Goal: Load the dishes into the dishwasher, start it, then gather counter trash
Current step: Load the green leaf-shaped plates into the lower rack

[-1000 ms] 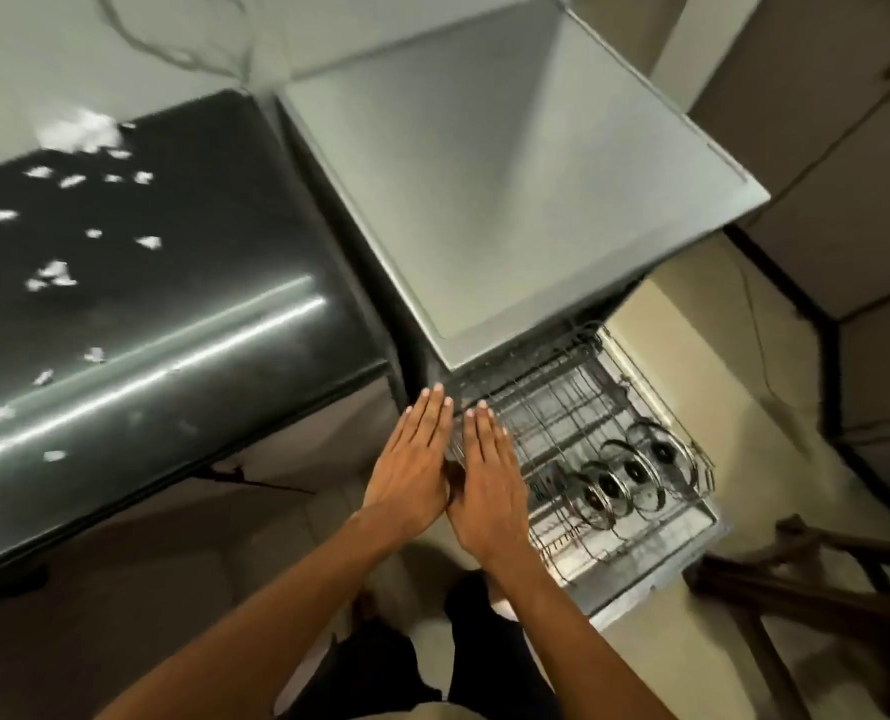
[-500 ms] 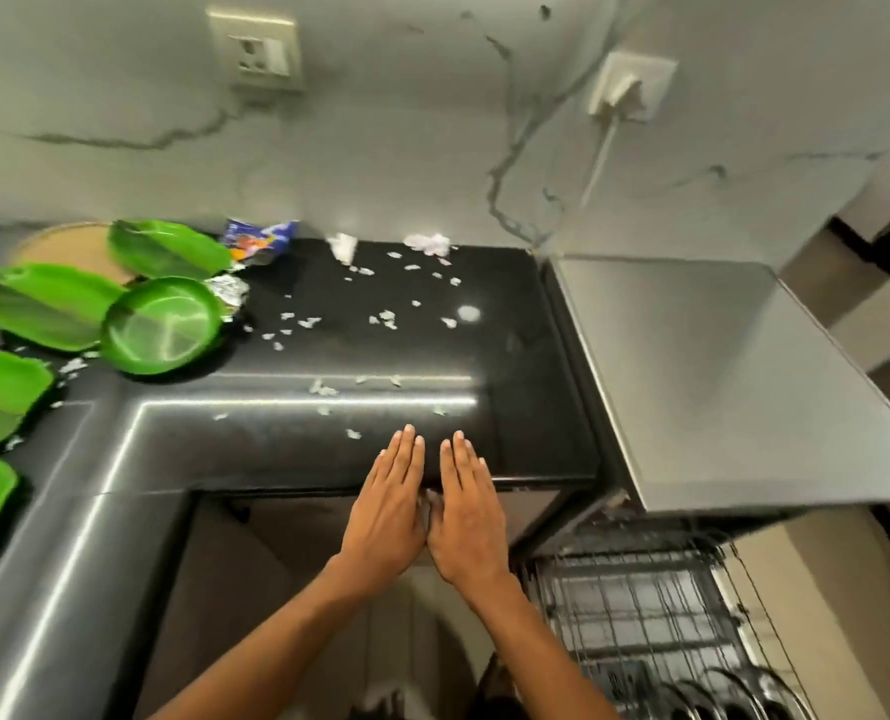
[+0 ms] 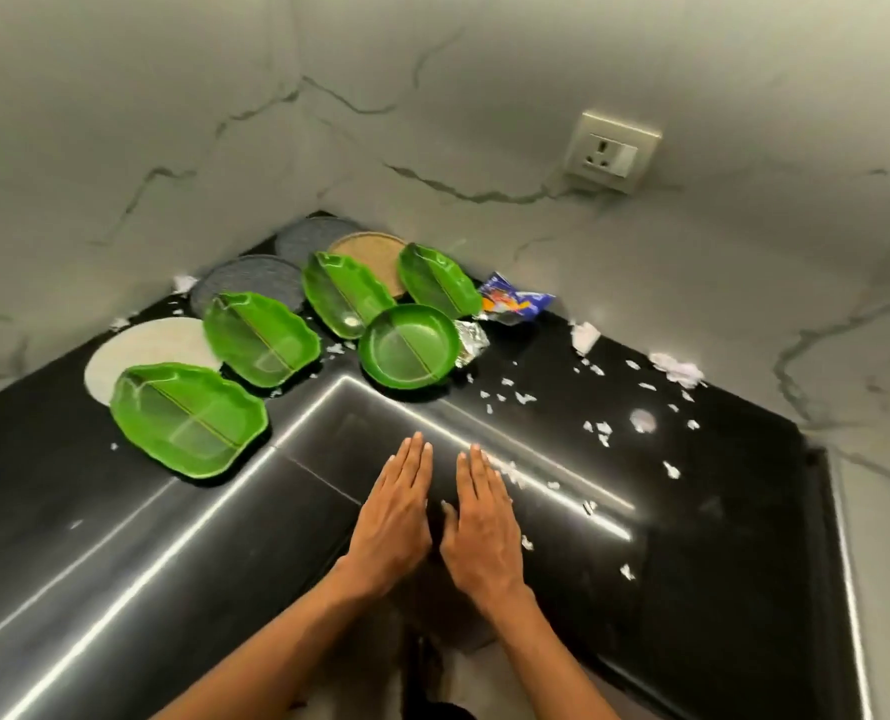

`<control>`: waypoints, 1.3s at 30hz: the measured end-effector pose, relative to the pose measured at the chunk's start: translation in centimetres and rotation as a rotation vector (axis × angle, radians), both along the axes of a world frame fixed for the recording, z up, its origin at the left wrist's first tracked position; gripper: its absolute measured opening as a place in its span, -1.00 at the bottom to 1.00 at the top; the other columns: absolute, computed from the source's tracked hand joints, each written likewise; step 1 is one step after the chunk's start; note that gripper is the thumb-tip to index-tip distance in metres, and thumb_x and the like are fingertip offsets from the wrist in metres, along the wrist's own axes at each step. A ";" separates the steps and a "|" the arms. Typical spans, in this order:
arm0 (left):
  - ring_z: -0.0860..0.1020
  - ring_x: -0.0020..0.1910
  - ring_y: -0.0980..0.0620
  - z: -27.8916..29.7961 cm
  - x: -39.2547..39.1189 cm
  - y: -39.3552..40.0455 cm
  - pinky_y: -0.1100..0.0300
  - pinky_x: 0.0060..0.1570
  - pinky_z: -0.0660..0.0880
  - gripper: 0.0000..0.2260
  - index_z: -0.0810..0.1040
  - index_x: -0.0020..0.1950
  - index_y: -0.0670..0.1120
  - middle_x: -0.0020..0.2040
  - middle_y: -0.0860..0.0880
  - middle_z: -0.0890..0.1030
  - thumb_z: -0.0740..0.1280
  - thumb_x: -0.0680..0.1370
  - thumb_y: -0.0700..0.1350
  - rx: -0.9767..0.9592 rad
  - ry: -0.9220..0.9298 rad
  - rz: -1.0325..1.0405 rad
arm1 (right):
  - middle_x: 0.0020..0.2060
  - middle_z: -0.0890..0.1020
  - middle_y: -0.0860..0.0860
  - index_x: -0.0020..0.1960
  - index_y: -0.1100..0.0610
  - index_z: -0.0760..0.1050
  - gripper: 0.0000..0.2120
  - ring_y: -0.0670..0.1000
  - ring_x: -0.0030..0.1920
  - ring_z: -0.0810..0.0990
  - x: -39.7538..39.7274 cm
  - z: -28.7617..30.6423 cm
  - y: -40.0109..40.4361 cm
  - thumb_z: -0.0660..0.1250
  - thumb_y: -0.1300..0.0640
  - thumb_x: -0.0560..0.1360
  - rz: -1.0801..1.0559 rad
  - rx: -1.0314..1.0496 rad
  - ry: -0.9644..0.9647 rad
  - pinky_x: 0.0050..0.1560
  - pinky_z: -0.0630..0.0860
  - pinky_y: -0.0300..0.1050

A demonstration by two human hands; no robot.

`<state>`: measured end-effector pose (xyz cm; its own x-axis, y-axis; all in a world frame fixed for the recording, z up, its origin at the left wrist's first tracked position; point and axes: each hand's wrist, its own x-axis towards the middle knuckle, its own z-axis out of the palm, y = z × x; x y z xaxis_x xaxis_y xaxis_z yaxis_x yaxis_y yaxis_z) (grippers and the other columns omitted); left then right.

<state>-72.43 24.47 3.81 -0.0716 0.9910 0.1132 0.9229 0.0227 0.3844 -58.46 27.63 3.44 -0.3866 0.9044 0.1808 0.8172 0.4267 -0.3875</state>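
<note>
Left hand (image 3: 393, 517) and right hand (image 3: 479, 527) — both flat, empty; round green dish (image 3: 408, 346) lies straight beyond, far side — 4 leaf-shaped dishes (image 3: 188, 418) far-left.

Left hand (image 3: 393, 517) and right hand (image 3: 482, 522) lie flat, side by side; green plates (image 3: 261, 337) at 11 o'clock on the black counter (image 3: 121, 537).

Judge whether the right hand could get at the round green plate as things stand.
Probably yes: the right hand is open and holds nothing, and only bare black counter lies between it and the round green plate.
</note>
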 end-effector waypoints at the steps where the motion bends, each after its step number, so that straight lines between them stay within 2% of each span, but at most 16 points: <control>1: -0.02 0.62 -0.05 -0.1 -0.8 0.7 0.02 0.59 0.02 -0.35 0.08 0.61 -0.22 0.63 -0.17 0.04 -0.09 0.51 -0.06 -0.009 0.001 0.025 | 0.60 0.19 0.13 0.61 0.21 0.18 -0.33 0.05 0.61 0.11 -0.9 0.0 1.0 0.32 0.10 0.57 0.032 -0.001 0.003 0.59 0.14 0.04; 3: -0.01 0.62 -0.05 -0.1 -2.6 2.3 0.02 0.59 0.04 -0.36 0.08 0.61 -0.23 0.63 -0.18 0.06 -0.01 0.53 -0.10 -0.021 0.007 0.077 | 0.60 0.17 0.14 0.61 0.22 0.17 -0.34 0.05 0.61 0.10 -2.9 -0.1 3.2 0.29 0.11 0.57 0.100 -0.015 0.000 0.60 0.06 0.00; 7: -0.13 0.62 0.01 -0.2 -5.6 5.3 0.13 0.57 -0.19 -0.36 -0.04 0.63 -0.19 0.64 -0.13 -0.05 0.10 0.58 -0.10 -0.047 0.002 0.159 | 0.59 0.22 0.16 0.60 0.23 0.20 -0.35 0.07 0.60 0.15 -6.6 0.1 7.5 0.23 0.07 0.55 0.207 -0.035 -0.008 0.58 0.00 -0.04; 10: -0.15 0.62 0.03 -0.2 -7.4 7.5 0.17 0.56 -0.24 -0.34 -0.05 0.63 -0.17 0.64 -0.12 -0.06 0.17 0.60 -0.13 -0.042 -0.009 0.229 | 0.60 0.17 0.15 0.61 0.23 0.16 -0.35 0.05 0.61 0.10 -9.1 0.3 10.4 0.24 0.07 0.58 0.307 -0.038 -0.025 0.58 -0.05 -0.06; 15: -0.17 0.62 0.03 -0.6 -10.6 8.5 0.15 0.57 -0.23 -0.37 -0.09 0.64 -0.16 0.64 -0.10 -0.12 0.11 0.62 -0.13 -0.070 -0.041 0.346 | 0.60 0.18 0.16 0.61 0.23 0.17 -0.35 0.05 0.62 0.11 -13.5 0.2 13.1 0.24 0.08 0.58 0.459 -0.054 -0.060 0.58 -0.08 -0.08; 17: -0.14 0.62 0.02 -0.8 -12.3 8.1 0.12 0.59 -0.17 -0.36 -0.07 0.63 -0.17 0.64 -0.10 -0.10 0.06 0.58 -0.10 -0.075 -0.065 0.401 | 0.60 0.17 0.15 0.61 0.23 0.17 -0.34 0.06 0.62 0.11 -15.4 0.3 13.3 0.23 0.08 0.57 0.513 -0.059 -0.067 0.58 -0.06 -0.07; 21: 0.00 0.62 -0.02 -1.1 -16.1 6.0 0.00 0.58 0.07 -0.34 0.05 0.63 -0.18 0.64 -0.13 0.03 0.01 0.53 -0.04 -0.085 -0.082 0.496 | 0.58 0.24 0.16 0.58 0.25 0.24 -0.32 0.08 0.59 0.20 -19.7 0.5 12.5 0.19 0.05 0.50 0.590 -0.100 -0.063 0.59 0.01 -0.04; 25: 0.08 0.61 -0.06 -1.0 -20.1 3.0 0.08 0.58 -0.01 -0.32 0.11 0.61 -0.20 0.62 -0.15 0.10 -0.05 0.49 -0.01 -0.088 -0.092 0.573 | 0.55 0.29 0.18 0.56 0.27 0.27 -0.35 0.11 0.58 0.23 -24.2 0.8 10.3 0.23 0.10 0.50 0.697 -0.128 -0.064 0.56 -0.08 -0.01; 29: -0.06 0.61 0.02 -0.8 -23.3 -1.1 0.19 0.55 -0.18 -0.31 0.01 0.63 -0.17 0.63 -0.10 0.00 0.18 0.51 -0.22 -0.080 -0.085 0.632 | 0.59 0.21 0.17 0.59 0.26 0.21 -0.29 0.11 0.60 0.16 -27.8 1.2 7.2 -0.01 0.06 0.47 0.796 -0.154 -0.065 0.54 -0.19 -0.09; 31: -0.09 0.60 0.06 -0.6 -24.6 -2.8 0.24 0.51 -0.23 -0.34 0.02 0.63 -0.17 0.63 -0.08 -0.02 0.15 0.54 -0.18 -0.080 -0.078 0.643 | 0.60 0.18 0.18 0.60 0.25 0.18 -0.33 0.13 0.61 0.14 -29.2 1.4 5.8 0.11 0.13 0.50 0.843 -0.170 -0.083 0.51 -0.24 -0.12; 34: 0.02 0.62 -0.02 -1.3 -26.6 -4.5 0.25 0.49 -0.24 -0.33 0.08 0.62 -0.17 0.63 -0.10 0.04 0.07 0.49 -0.08 -0.130 -0.110 0.651 | 0.63 0.09 0.13 0.64 0.19 0.06 -0.32 0.08 0.63 0.02 -30.6 1.4 4.4 0.21 0.19 0.57 0.900 -0.196 -0.115 0.49 -0.27 -0.20; 37: 0.07 0.62 -0.01 -2.4 -28.0 -5.3 0.27 0.48 -0.22 -0.33 0.18 0.61 -0.14 0.63 -0.09 0.12 0.24 0.49 -0.24 -0.157 -0.114 0.626 | 0.64 0.05 0.08 0.65 0.13 0.03 -0.35 0.04 0.64 -0.02 -31.1 0.8 3.5 0.18 0.13 0.62 0.912 -0.220 -0.159 0.53 -0.22 -0.18; 39: 0.13 0.60 -0.02 -2.9 -28.3 -5.7 0.19 0.51 -0.15 -0.30 0.28 0.58 -0.13 0.60 -0.09 0.20 0.34 0.43 -0.32 -0.142 -0.077 0.582 | 0.64 0.05 0.07 0.64 0.12 0.10 -0.41 0.03 0.64 -0.02 -30.9 0.3 3.3 0.14 0.07 0.65 0.912 -0.246 -0.163 0.54 -0.19 -0.16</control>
<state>-100.77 18.78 0.93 -0.6092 0.7918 -0.0447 0.7130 0.5715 0.4062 -89.31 30.92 3.70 -0.9643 0.2484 -0.0920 0.2623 0.8473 -0.4618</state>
